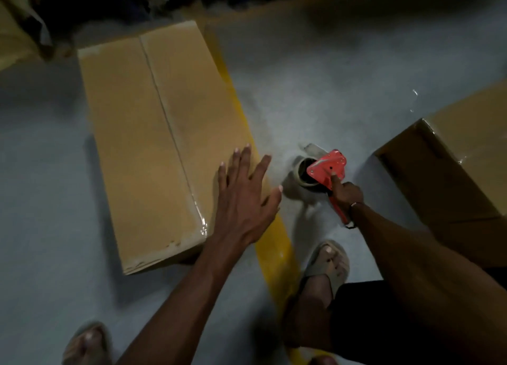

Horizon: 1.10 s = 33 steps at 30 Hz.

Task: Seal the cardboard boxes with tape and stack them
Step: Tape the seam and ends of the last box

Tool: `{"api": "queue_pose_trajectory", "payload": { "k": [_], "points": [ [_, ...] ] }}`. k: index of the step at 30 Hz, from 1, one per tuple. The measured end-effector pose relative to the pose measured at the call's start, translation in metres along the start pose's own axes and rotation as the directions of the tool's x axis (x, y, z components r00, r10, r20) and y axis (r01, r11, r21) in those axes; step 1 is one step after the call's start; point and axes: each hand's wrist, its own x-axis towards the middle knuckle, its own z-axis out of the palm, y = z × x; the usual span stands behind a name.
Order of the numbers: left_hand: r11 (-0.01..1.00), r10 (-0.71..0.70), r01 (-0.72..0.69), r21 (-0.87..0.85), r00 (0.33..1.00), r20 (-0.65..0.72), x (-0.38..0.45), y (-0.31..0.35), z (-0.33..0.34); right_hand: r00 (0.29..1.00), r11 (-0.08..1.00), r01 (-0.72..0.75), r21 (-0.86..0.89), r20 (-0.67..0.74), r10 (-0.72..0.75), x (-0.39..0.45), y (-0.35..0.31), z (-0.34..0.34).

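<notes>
While the long cardboard box (153, 145) lies flat on the grey floor (315, 90) at the left, its two top flaps meet along a centre seam, and clear tape shows glossy at the near end of that seam. A yellow line (233, 95) painted on the floor runs along the box's right side. The left hand (244, 197) reaches forward with the arm stretched out, palm down, fingers (245, 159) straight and spread, released and holding nothing, over the near right corner of the box; whether it touches the cardboard cannot be told. Just right of it, the right hand (346, 196) is clenched around the handle of a red tape dispenser (327, 167), index finger laid along its flat side. The tape roll (301, 175) on the dispenser sits low against the floor. A sandalled foot (327, 266) stands near that arm. Further right, a second cardboard box (450, 167) rests on the floor, well apart from the first, shiny tape visible on its top.
</notes>
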Motion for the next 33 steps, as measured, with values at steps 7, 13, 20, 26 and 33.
{"api": "queue_pose_trajectory", "payload": {
  "k": [7,13,20,26,33],
  "points": [
    [0.996,0.04,-0.041,0.077,0.999,0.009,-0.005,-0.001,0.021,0.999,0.997,-0.05,0.051,0.005,0.05,-0.004,0.002,0.031],
    [0.998,0.048,-0.05,0.023,0.995,0.082,-0.002,0.003,0.014,0.993,0.983,-0.106,0.149,-0.036,0.112,-0.05,-0.033,-0.008],
    [1.0,-0.009,0.017,-0.027,0.962,0.273,0.009,0.008,-0.053,0.965,0.967,0.092,0.238,-0.259,-0.028,-0.132,-0.074,-0.082],
    [0.955,-0.148,0.162,-0.249,0.986,0.072,-0.049,0.011,-0.155,0.896,0.885,0.408,0.224,-0.283,-0.341,-0.237,-0.107,-0.152],
    [0.489,-0.405,0.397,-0.777,0.892,0.201,-0.164,0.03,-0.245,0.677,0.669,0.736,0.104,-0.098,-0.729,-0.38,-0.091,-0.196]
  ]
}}
